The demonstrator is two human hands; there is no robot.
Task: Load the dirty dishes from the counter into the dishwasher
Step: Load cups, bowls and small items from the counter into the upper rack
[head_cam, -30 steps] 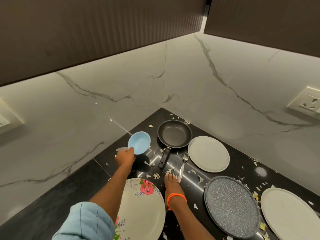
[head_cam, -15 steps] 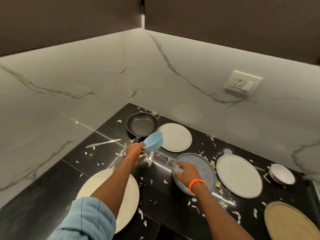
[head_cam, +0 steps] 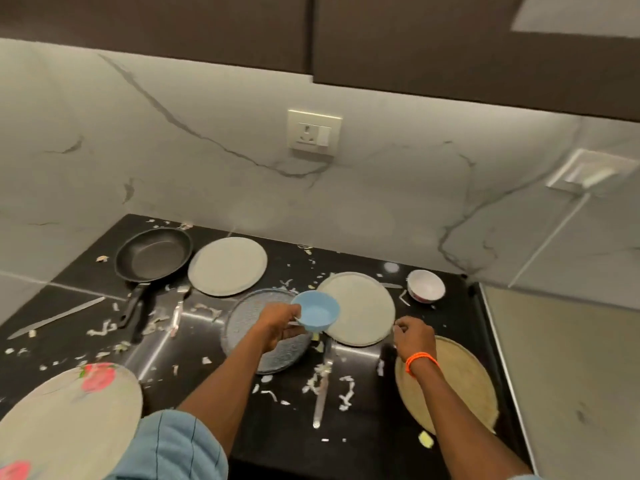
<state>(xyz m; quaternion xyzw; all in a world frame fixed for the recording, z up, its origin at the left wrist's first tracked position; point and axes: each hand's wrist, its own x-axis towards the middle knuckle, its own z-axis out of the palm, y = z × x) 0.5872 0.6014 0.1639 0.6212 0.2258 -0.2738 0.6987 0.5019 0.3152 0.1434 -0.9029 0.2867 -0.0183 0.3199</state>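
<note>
Presently the left hand [head_cam: 277, 322] reaches forward from a rolled light-blue sleeve [head_cam: 176, 448], forearm extended over the black table [head_cam: 363, 441]. Its grip is closed on the rim of a small blue bowl [head_cam: 317, 310], which is held clear of the surface and tilted slightly, opening upward. Directly beneath this grip lies a speckled grey plate [head_cam: 242, 317]; just right of it sits a pale round plate [head_cam: 363, 306].

The right hand [head_cam: 414, 336] is extended over the near edge of a tan plate [head_cam: 450, 393], an orange band [head_cam: 420, 360] at the wrist. Its fingers are curled at the pale plate's rim; whether they actually grip anything cannot be told.

Beyond the right hand, a small white bowl [head_cam: 426, 285] stands by the wall. Well left of the left hand are a black frying pan [head_cam: 154, 254], another pale plate [head_cam: 228, 265], a fork [head_cam: 178, 306] and a knife [head_cam: 55, 318]. A floral plate [head_cam: 69, 420] lies near the left elbow. Between the two forearms rests a utensil [head_cam: 320, 393] amid white food scraps scattered across the table.
</note>
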